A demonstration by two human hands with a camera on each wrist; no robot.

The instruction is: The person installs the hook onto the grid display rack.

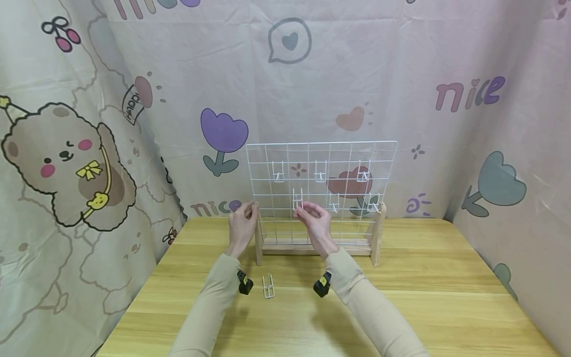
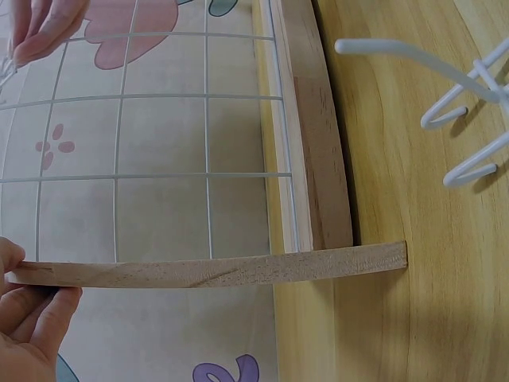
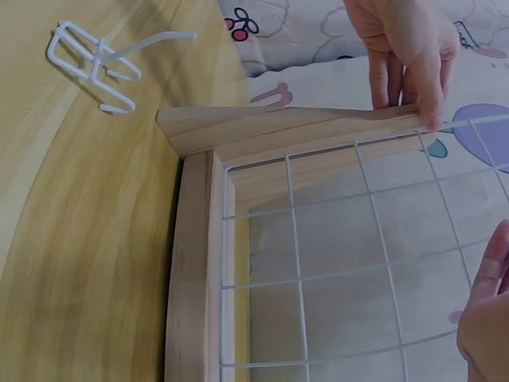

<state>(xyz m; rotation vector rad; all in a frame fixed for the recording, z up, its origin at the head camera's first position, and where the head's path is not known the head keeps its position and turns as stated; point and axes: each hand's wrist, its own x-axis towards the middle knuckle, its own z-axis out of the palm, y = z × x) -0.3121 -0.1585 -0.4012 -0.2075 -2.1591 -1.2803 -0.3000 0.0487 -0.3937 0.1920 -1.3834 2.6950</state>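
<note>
A white wire grid panel [image 1: 321,143] stands upright in a wooden stand [image 1: 378,238]. With thumb and fingers, my left hand [image 1: 242,227] grips the top of the stand's left side piece [image 2: 199,271]. My right hand [image 1: 318,224] pinches a white wire hook [image 1: 298,194] against the front of the grid, left of centre. Whether that hook is seated on the wires cannot be told. Three white hooks [image 1: 319,176] hang in an upper row, and two more [image 1: 333,207] hang lower to the right.
Another white double-wire hook [image 1: 268,287] lies on the wooden table [image 1: 424,277] between my forearms, its prong pointing up in the right wrist view. A patterned curtain [image 1: 290,99] hangs behind and along both sides of the table.
</note>
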